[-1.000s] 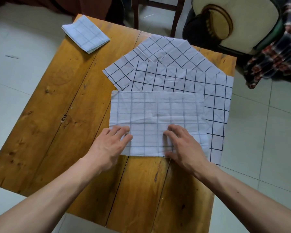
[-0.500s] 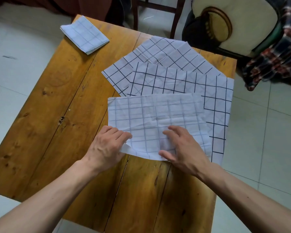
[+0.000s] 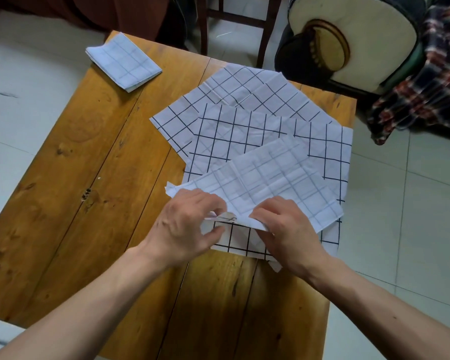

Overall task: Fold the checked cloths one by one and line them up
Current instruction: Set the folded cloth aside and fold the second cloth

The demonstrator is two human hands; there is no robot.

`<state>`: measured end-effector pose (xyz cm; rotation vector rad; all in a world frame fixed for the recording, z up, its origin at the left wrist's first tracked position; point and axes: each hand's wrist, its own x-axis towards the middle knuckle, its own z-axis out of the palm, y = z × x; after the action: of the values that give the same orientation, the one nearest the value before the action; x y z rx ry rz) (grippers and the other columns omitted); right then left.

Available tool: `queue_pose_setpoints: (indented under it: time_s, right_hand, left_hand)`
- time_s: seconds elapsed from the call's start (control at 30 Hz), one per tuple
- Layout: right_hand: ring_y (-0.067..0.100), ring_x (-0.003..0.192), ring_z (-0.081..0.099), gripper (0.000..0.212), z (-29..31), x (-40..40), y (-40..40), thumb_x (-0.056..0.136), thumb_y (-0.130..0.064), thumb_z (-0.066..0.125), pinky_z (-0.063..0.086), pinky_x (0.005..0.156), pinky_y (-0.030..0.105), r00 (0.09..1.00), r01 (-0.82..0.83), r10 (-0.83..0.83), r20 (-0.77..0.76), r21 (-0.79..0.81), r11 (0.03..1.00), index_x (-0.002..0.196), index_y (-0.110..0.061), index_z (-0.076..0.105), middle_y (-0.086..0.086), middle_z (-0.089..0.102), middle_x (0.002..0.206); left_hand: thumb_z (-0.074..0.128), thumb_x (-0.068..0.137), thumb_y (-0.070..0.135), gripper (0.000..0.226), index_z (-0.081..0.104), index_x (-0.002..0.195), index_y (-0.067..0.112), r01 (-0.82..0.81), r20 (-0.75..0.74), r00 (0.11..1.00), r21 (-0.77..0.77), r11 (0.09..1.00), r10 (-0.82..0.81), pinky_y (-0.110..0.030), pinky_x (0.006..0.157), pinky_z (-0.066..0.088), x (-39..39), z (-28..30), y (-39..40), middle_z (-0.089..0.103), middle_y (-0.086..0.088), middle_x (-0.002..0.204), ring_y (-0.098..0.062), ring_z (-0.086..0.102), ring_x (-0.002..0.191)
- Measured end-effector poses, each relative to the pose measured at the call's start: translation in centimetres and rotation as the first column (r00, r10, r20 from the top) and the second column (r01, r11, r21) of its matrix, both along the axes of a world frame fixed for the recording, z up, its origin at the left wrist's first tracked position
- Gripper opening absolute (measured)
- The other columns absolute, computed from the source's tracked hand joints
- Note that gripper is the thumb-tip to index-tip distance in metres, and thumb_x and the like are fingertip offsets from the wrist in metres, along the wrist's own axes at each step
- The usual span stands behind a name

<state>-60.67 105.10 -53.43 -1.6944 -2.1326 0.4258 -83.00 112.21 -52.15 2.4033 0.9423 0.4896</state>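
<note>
Half-folded cloth point(image 3: 265, 183) has swung askew, near edge lifted.
I see both hands, left hand point(image 3: 186, 229) and right hand point(image 3: 289, 232), pinching it; a slack pinch could spoil the crease.

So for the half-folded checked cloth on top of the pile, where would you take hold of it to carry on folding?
Along the near edge of the half-folded white checked cloth, coming from the person's side. That edge is lifted off the flat cloths beneath, and the left hand and right hand pinch it there side by side; the far edge lies flat.
</note>
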Motion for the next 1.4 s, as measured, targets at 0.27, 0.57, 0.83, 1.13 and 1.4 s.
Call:
queue_pose_setpoints:
  time_s: [0.27, 0.57, 0.83, 1.13, 1.4]
  right_hand:
    - [0.024, 0.083, 0.061, 0.023, -0.1, 2.3, 0.9, 0.091, -0.016, 0.051, 0.046, 0.071, 0.035, 0.996, -0.062, 0.073, -0.051, 0.190, 0.980, 0.085, -0.009, 0.072, 0.003, 0.068, 0.090]
    - [0.020, 0.089, 0.058, 0.006, 0.1, 2.1, 0.8, 0.085, -0.009, 0.071, 0.046, 0.073, 0.033, 0.984, -0.138, 0.159, -0.084, 0.216, 0.967, 0.090, -0.011, 0.073, 0.002, 0.066, 0.095]
    - [0.022, 0.103, 0.062, 0.026, -0.9, 6.1, -4.0, 0.072, -0.016, 0.085, 0.055, 0.081, 0.040, 0.988, -0.123, 0.121, -0.095, -0.014, 0.992, 0.095, -0.015, 0.073, 0.002, 0.068, 0.106]
    - [0.005, 0.114, 0.060, 0.027, -4.1, 9.6, -7.1, 0.076, -0.012, 0.081, 0.052, 0.096, 0.030, 0.957, 0.061, -0.123, -0.262, -0.233, 0.971, 0.098, -0.024, 0.070, -0.009, 0.065, 0.119]
    - [-0.001, 0.105, 0.060, 0.006, -3.4, 9.3, -6.0, 0.094, -0.027, 0.059, 0.044, 0.083, 0.007, 0.917, 0.150, -0.252, -0.309, -0.319, 0.936, 0.093, -0.028, 0.064, -0.011, 0.066, 0.113]
  left_hand:
    - [0.076, 0.078, 0.007, 0.017, 0.063, 0.082, 0.017, -0.071, -0.135, 0.988, 0.024, 0.997, 0.074, -0.039, 0.070, 0.049, -3.0, -1.5, 2.7, 0.064, 0.005, 0.076, -0.017, 0.059, 0.070]
    - [0.078, 0.066, 0.009, 0.019, 0.061, 0.074, 0.013, -0.046, -0.158, 0.985, 0.145, 0.988, 0.069, -0.036, 0.062, 0.050, -4.9, 1.2, -0.6, 0.061, 0.001, 0.072, -0.020, 0.058, 0.067]
    - [0.077, 0.066, 0.002, 0.023, 0.061, 0.075, 0.017, 0.028, -0.093, 0.995, 0.099, 0.995, -0.019, -0.032, 0.059, 0.047, -2.9, -0.1, -6.7, 0.059, 0.005, 0.072, -0.013, 0.053, 0.064]
    - [0.074, 0.076, 0.032, 0.024, 0.070, 0.092, 0.014, -0.024, -0.056, 0.998, -0.024, 0.999, 0.022, -0.032, 0.074, 0.055, -1.6, -4.2, -8.8, 0.069, 0.003, 0.095, -0.015, 0.063, 0.090]
    - [0.069, 0.078, 0.049, 0.056, 0.066, 0.119, 0.012, -0.046, -0.127, 0.991, -0.063, 0.997, 0.038, -0.036, 0.096, 0.050, -1.9, -5.9, -5.9, 0.064, -0.003, 0.128, -0.019, 0.058, 0.121]
